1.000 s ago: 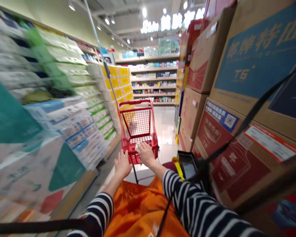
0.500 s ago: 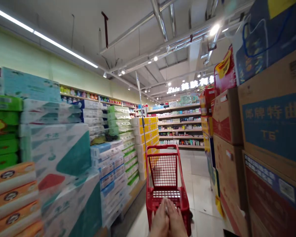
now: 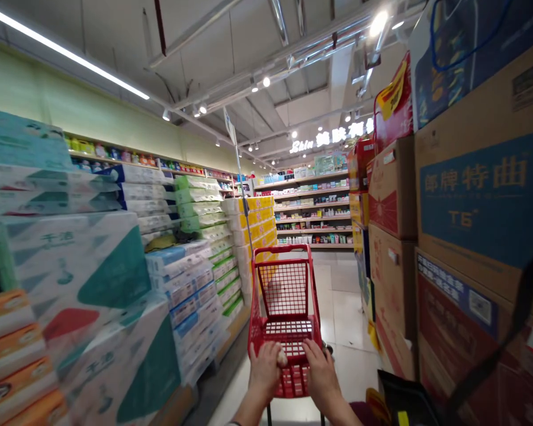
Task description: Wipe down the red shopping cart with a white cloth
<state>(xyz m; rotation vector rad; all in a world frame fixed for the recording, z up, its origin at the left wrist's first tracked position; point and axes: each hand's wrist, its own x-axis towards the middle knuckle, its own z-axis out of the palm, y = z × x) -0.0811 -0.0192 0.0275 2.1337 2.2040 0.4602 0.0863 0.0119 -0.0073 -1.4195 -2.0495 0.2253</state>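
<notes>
A red shopping cart point(image 3: 288, 325) with a grid-like basket stands straight ahead of me in the aisle. My left hand point(image 3: 265, 367) is over the cart's near edge, back of the hand up. Beside its thumb and index finger is a small whitish crumpled thing point(image 3: 282, 356), which seems pinched there; its kind is unclear. To the right, my right hand point(image 3: 320, 371) is apart from the left one, fingers stretched and spread over the same near edge. Whether its fingertips touch the cart I cannot tell.
Wrapped tissue packs point(image 3: 93, 296) are piled along the left. Stacked cardboard cartons point(image 3: 475, 177) line the right side, with a black strap point(image 3: 506, 331) in front. Shelves of bottles and boxes point(image 3: 315, 216) cross the aisle's far end. Pale floor tiles point(image 3: 346, 319) run between.
My hands were pressed together before the cart; now they are parted, one on each side of its near edge. The view has come slightly forward and turned a little right.
</notes>
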